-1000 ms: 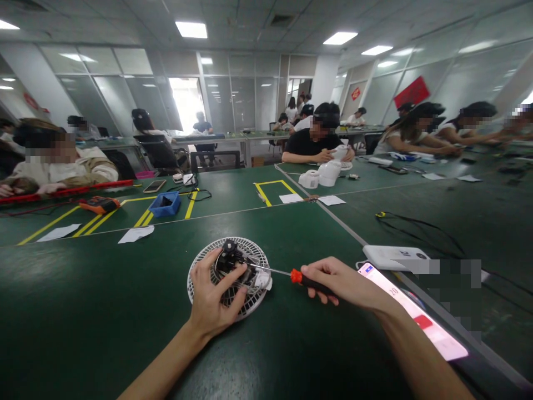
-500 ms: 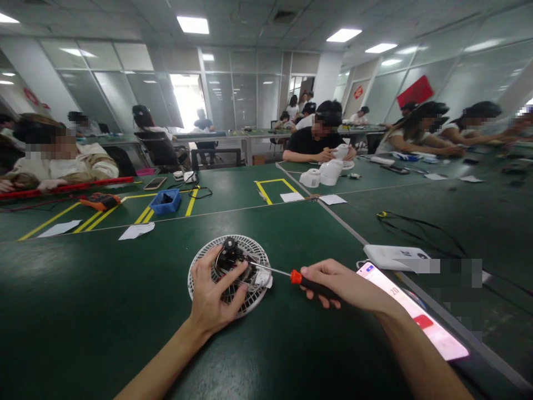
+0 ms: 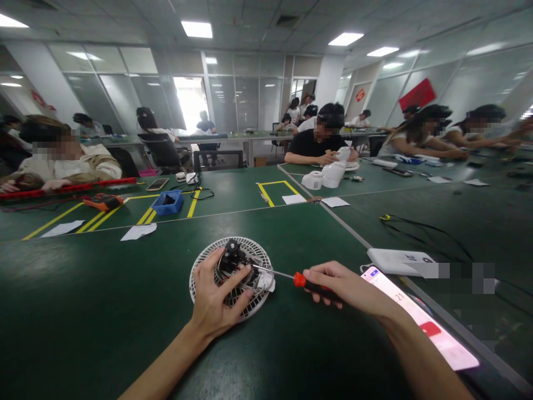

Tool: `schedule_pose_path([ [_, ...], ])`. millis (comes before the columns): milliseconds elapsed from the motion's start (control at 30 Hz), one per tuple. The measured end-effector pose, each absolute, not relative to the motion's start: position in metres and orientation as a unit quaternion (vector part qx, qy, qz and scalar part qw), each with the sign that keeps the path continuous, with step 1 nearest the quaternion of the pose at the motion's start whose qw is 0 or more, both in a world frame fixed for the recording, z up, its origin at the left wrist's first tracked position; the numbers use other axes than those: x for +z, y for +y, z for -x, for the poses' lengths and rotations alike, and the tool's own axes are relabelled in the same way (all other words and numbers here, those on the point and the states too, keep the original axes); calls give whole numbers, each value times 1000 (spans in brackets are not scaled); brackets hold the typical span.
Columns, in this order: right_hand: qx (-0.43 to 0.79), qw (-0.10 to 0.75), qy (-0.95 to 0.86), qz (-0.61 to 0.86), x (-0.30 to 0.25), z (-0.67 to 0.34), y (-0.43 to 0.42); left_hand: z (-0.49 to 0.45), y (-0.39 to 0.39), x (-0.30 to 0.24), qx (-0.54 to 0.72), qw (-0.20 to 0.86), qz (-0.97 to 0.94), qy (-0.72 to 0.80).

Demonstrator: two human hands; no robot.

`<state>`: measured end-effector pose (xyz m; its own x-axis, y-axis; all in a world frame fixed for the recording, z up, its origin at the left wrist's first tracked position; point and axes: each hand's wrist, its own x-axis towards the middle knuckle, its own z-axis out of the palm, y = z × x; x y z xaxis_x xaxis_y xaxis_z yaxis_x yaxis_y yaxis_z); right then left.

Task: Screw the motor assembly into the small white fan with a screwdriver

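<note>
A round white fan grille (image 3: 195,272) lies on the green table, with a black motor assembly (image 3: 232,250) and loose wires on top of it. My left hand (image 3: 212,300) spreads over the assembly, its fingers and thumb gripping it against the grille. In my right hand (image 3: 339,283) is a screwdriver (image 3: 298,279) with an orange and black handle, held almost level. Its shaft points left, and the tip reaches the motor assembly beside my left index finger. Exactly where the tip sits is too small to tell. A white piece hangs at the grille's right side.
Right of my forearm lies a lit phone (image 3: 433,333), with a white power bank (image 3: 395,262) behind it. A blue tray (image 3: 167,204) and an orange tool (image 3: 103,201) sit at the far left. Across the table, a person (image 3: 310,145) handles white fan parts (image 3: 333,175).
The view has shifted slightly, so everything sits a little lower and farther right. Both hands and the screwdriver keep nearly the same pose. The number on the phone went from 20 to 21.
</note>
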<state>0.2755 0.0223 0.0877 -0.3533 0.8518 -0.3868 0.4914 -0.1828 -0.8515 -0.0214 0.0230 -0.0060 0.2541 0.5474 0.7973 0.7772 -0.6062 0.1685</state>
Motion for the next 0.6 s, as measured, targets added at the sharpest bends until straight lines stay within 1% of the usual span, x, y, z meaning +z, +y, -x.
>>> schedule_pose_path([
  [233,534,211,-625,529,87,-275,18,20,22,-3,-440,144,782,-418],
  [500,548,167,-626,529,84,-276,24,19,21,-2,-442,141,781,-418],
  [600,552,163,-626,526,83,-276,23,18,20,-2,-443,138,782,-416],
])
